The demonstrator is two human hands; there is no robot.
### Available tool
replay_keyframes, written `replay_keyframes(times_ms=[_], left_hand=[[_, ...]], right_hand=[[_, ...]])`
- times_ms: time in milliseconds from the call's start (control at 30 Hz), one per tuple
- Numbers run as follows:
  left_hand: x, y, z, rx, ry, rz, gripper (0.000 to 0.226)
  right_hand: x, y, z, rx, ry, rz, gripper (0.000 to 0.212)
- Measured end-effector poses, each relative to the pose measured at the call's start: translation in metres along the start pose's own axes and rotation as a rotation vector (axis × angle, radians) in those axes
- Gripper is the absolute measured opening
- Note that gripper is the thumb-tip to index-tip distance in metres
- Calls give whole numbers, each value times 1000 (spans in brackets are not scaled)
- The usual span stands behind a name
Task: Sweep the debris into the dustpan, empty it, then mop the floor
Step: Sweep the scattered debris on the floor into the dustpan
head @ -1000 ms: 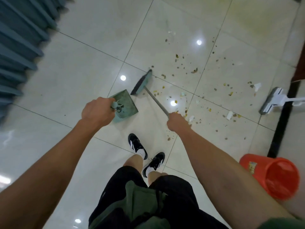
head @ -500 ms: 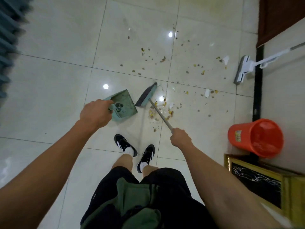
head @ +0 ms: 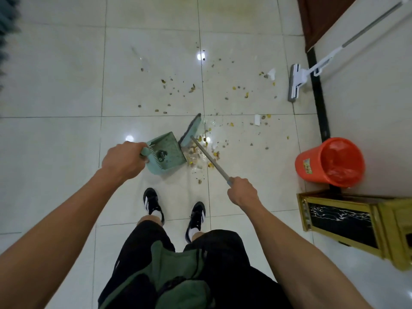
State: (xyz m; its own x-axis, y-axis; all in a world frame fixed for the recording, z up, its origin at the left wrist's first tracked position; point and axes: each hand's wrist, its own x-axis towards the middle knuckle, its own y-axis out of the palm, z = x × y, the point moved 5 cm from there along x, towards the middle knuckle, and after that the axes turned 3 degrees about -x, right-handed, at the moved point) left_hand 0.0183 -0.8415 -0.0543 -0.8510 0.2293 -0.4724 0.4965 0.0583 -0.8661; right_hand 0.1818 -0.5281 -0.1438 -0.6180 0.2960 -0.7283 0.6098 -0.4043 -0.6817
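Debris (head: 196, 152) lying scattered across the pale tiled floor (head: 55, 85), thickest in a small heap just right of the dustpan (head: 167, 152), with thinner crumbs and a few white paper scraps trailing off toward the far tiles. Gripping the dustpan handle in the left hand (head: 123, 160), fingers curled fully closed round it, tilting the pan so its open lip meets the floor facing the heap, seemingly to give the sweepings a ramp. Clenching the broom handle (head: 210, 160) in the right hand (head: 243, 191), fist shut tight near the top end, angling the shaft down and leftward so the broom head (head: 190, 131) stands on edge just beyond the pan's mouth, touching or nearly touching its far corner. Judging this as the gathering stroke: pile drawn close, not yet inside, only a dark clump sitting in the pan. Needing short pulls toward the lip next, probably. Waiting near the right wall: orange bin (head: 330, 161), lined, placed handy for emptying; flat mop (head: 296, 82) leaning there, untouched, for later. Keeping both shoes (head: 152, 201) behind the pan, clear of the mess.
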Motion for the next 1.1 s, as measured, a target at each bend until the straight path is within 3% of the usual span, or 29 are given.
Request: replay_keyframes(times_ms=[200,633,867,1100], left_hand=[[19,-30,71,-13,-52,-26,15],[61,-92,323,-84,-272,-72,10],[94,-111,361,-89,-297,-54,10],[147,-119,339,-31,-244,-28,19]], right_hand=[[28,-31,95,-19,-79,-53,46],[106,-71,378,-40,-189,-36,32],[145,-83,471,-30,-238,-19,24],[186,-90,487,-34,-212,29,26]])
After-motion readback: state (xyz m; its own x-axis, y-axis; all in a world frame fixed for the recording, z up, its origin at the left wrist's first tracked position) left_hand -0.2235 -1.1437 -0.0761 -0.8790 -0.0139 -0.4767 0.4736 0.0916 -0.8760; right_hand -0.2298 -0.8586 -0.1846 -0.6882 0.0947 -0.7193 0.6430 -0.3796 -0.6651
